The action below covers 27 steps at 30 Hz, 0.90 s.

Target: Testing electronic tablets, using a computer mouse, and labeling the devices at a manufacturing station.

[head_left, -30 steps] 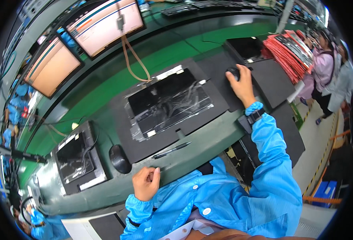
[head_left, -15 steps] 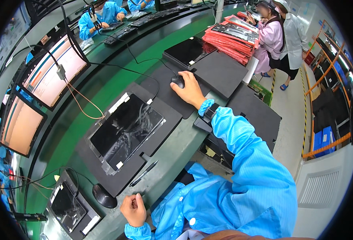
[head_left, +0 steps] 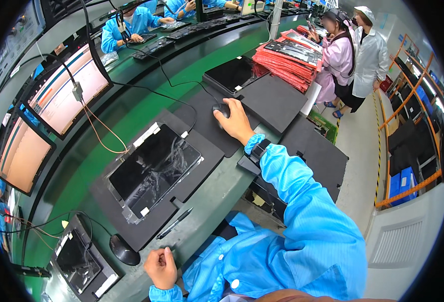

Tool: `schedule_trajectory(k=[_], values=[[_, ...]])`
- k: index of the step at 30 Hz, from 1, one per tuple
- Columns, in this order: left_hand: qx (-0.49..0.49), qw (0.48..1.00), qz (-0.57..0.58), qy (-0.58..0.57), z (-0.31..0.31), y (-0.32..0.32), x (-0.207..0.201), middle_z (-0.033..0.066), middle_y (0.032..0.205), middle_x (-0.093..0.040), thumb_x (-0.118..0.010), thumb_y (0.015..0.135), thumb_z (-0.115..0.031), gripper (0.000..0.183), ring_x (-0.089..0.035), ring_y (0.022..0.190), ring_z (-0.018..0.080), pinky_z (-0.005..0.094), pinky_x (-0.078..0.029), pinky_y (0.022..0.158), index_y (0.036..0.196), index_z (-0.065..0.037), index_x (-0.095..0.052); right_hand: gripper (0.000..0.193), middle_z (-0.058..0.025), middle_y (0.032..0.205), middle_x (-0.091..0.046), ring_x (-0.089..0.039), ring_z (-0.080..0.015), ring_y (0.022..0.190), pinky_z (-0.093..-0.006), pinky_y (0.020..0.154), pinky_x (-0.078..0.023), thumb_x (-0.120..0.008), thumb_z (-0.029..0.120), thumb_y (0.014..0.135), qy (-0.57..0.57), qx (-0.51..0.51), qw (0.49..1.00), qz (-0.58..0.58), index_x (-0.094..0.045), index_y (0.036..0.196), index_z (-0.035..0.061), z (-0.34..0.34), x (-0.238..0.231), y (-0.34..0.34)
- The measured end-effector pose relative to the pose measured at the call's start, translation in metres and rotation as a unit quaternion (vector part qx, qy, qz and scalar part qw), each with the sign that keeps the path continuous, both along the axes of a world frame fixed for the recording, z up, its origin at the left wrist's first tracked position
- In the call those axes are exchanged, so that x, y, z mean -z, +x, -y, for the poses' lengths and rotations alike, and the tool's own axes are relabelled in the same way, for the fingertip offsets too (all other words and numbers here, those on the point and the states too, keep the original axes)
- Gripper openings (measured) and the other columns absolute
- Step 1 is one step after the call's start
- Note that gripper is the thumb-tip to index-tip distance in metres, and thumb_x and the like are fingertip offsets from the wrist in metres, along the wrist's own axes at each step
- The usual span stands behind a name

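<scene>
My right hand (head_left: 236, 122) rests over a black computer mouse (head_left: 221, 114) on a dark mat, fingers curled around it. Curled at the table's near edge, my left hand (head_left: 161, 267) seems to hold nothing. A black pen (head_left: 174, 224) lies just beyond it, and a second black mouse (head_left: 124, 249) sits to its left. Between my hands, a dark glossy screen panel (head_left: 154, 166) under wrinkled clear film lies on a black foam board (head_left: 197, 183). A smaller film-covered panel (head_left: 78, 261) lies at the lower left, on its own dark board.
Two lit monitors (head_left: 71, 90) stand at the left with cables hanging before them. Another dark panel (head_left: 236, 73) and a stack of red-wrapped parts (head_left: 288, 59) lie on the far right. Two people (head_left: 368, 55) stand in the aisle beside orange shelving (head_left: 408, 194). Co-workers (head_left: 131, 30) sit across the bench.
The whole view has shifted slightly. My right hand stays on the mouse, and my left hand stays curled by the table edge. The person in white has turned to face this way.
</scene>
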State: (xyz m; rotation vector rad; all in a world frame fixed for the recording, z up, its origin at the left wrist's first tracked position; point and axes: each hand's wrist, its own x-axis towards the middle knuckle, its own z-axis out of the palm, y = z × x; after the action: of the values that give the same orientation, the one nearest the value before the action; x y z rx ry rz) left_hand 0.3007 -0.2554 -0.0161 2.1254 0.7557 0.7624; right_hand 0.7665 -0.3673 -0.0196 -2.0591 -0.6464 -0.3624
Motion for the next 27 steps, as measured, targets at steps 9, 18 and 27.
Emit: schedule_trajectory(k=[9, 18, 27], values=[[-0.007, 1.0, -0.011, -0.019, -0.0003, -0.0017, 0.0023, 0.0014, 0.061, -0.05, -0.073, 0.088, -0.005, 0.016, -0.043, 0.049, 0.0065, 0.0243, -0.031, 0.046, 0.077, -0.001, -0.062, 0.06, -0.0202, 0.134, -0.053, -0.051, -0.0369, 0.127, -0.042, 0.108, -0.041, -0.067, 0.037, 0.089, 0.002, 0.003, 1.0, -0.008, -0.056, 0.131, -0.0035, 0.0014, 0.0019, 0.0003], [0.004, 1.0, -0.02, -0.017, 0.0005, -0.0014, -0.0018, 0.0015, 0.064, -0.049, -0.069, 0.092, -0.006, 0.019, -0.042, 0.054, 0.0067, 0.0247, -0.031, 0.049, 0.077, 0.001, -0.06, 0.059, -0.021, 0.133, -0.053, -0.051, -0.0372, 0.127, -0.0419, 0.109, -0.041, -0.066, 0.037, 0.089, 0.004, 0.003, 1.0, -0.003, -0.056, 0.13, -0.0038, 0.0012, -0.0016, -0.0007], [0.012, 1.0, -0.009, 0.017, -0.0017, -0.0014, 0.0007, 0.0033, 0.061, -0.052, -0.073, 0.088, -0.005, 0.014, -0.045, 0.048, 0.0096, 0.0258, -0.033, 0.046, 0.078, -0.001, -0.063, 0.059, -0.0204, 0.134, -0.053, -0.05, -0.0367, 0.129, -0.0416, 0.11, -0.041, -0.066, 0.038, 0.09, 0.0, 0.003, 1.0, -0.019, -0.056, 0.131, -0.0035, 0.0016, -0.0032, -0.0021]])
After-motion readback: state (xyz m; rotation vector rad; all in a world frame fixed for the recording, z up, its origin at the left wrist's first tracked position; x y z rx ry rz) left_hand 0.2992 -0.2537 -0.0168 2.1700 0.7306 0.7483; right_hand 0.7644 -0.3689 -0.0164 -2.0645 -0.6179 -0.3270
